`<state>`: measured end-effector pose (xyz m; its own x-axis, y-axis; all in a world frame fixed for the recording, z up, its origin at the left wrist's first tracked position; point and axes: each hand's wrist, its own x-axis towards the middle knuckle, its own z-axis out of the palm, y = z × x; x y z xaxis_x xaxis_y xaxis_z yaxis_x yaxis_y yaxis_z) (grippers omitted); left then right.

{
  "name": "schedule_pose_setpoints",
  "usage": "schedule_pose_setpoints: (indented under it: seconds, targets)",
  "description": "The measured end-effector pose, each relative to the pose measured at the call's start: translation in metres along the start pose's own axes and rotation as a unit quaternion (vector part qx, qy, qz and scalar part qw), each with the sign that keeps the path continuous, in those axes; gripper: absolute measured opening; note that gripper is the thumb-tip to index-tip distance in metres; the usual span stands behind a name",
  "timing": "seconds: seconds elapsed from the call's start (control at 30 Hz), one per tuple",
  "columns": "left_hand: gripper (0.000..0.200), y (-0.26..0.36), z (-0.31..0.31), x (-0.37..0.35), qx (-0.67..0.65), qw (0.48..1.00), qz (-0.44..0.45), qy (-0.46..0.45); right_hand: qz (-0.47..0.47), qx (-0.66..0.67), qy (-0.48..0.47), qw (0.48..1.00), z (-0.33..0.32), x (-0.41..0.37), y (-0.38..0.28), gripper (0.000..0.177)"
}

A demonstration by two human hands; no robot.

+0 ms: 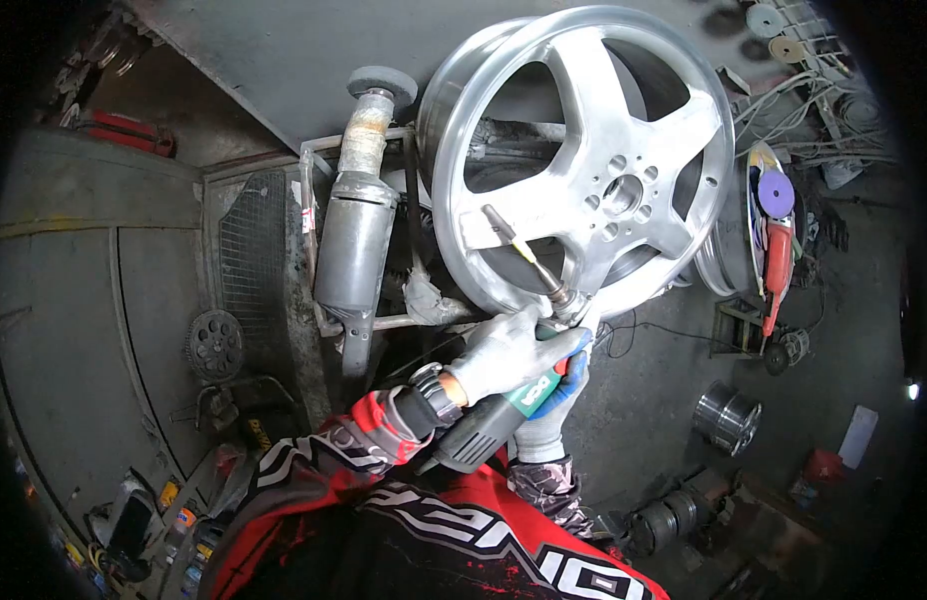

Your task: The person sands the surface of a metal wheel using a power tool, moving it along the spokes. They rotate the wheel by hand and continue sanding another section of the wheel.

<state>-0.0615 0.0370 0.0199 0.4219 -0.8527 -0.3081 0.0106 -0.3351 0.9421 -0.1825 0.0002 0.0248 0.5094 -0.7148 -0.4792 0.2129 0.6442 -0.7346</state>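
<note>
In the head view, a gloved pair of hands holds a green and dark grey straight grinder (494, 425). My left hand (509, 352), in a grey glove with a watch at the wrist, is closed over the tool's front part. From the right side, my right hand (569, 388), in a grey glove with blue on it, wraps the body near the green section. The grinder's long shaft (529, 258) points up and left, its tip overlapping a lower-left spoke of a bare silver alloy wheel (589, 130). My right fingers are partly hidden behind the tool.
The wheel rests against a metal stand (389, 322). Left of it stands a grey cylindrical motor (354, 250) with a round disc on top. A red polisher with a purple pad (776, 193) hangs at right. Another wheel rim (728, 418) lies on the floor.
</note>
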Motion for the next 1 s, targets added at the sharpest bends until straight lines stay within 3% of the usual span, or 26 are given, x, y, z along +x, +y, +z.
schedule_pose_setpoints:
  seconds: [0.13, 0.27, 0.3, 0.47, 0.53, 0.63, 0.73, 0.8, 0.87, 0.9, 0.93, 1.0]
  targets:
    - [0.053, 0.002, -0.010, -0.011, -0.021, 0.997, -0.076, 0.002, 0.020, -0.034, -0.026, 0.999, 0.006, -0.004, 0.002, 0.059]
    - [0.053, 0.001, -0.004, -0.006, -0.041, 0.999, -0.015, 0.019, -0.023, -0.077, -0.013, 0.997, 0.005, -0.003, 0.002, 0.053]
    - [0.059, 0.006, -0.006, -0.002, 0.026, 1.000, 0.007, 0.002, 0.008, 0.007, -0.014, 1.000, 0.012, -0.004, -0.004, 0.055]
    - [0.072, 0.009, -0.005, 0.009, 0.083, 0.994, 0.050, -0.051, -0.033, 0.029, -0.016, 0.999, 0.017, 0.000, -0.010, 0.058]
    - [0.065, 0.006, -0.006, 0.006, -0.002, 0.998, -0.032, -0.053, -0.048, -0.074, -0.012, 0.996, 0.009, -0.004, -0.007, 0.051]
    - [0.057, -0.001, -0.010, -0.009, -0.056, 0.998, 0.002, -0.004, -0.069, -0.160, -0.037, 0.984, -0.005, -0.006, 0.007, 0.047]
    - [0.053, -0.016, -0.004, -0.017, -0.061, 0.998, 0.009, 0.023, -0.032, -0.116, -0.028, 0.992, 0.003, -0.014, 0.008, 0.045]
    - [0.054, 0.001, -0.016, -0.017, -0.068, 0.997, -0.018, 0.006, -0.035, -0.124, -0.003, 0.992, 0.001, -0.008, 0.010, 0.054]
    - [0.056, 0.011, -0.019, -0.015, 0.002, 1.000, -0.025, -0.011, -0.053, -0.050, -0.024, 0.997, 0.010, -0.010, 0.007, 0.041]
    - [0.059, 0.006, -0.014, -0.012, -0.005, 1.000, -0.013, -0.008, -0.010, 0.040, 0.007, 0.999, 0.016, -0.011, 0.005, 0.038]
    - [0.059, 0.000, -0.011, -0.011, -0.006, 1.000, -0.013, -0.007, -0.010, 0.038, 0.006, 0.999, 0.015, -0.012, 0.005, 0.038]
    - [0.060, 0.002, -0.015, -0.013, -0.050, 0.999, 0.012, -0.008, -0.007, -0.045, -0.020, 0.999, 0.012, -0.013, 0.004, 0.054]
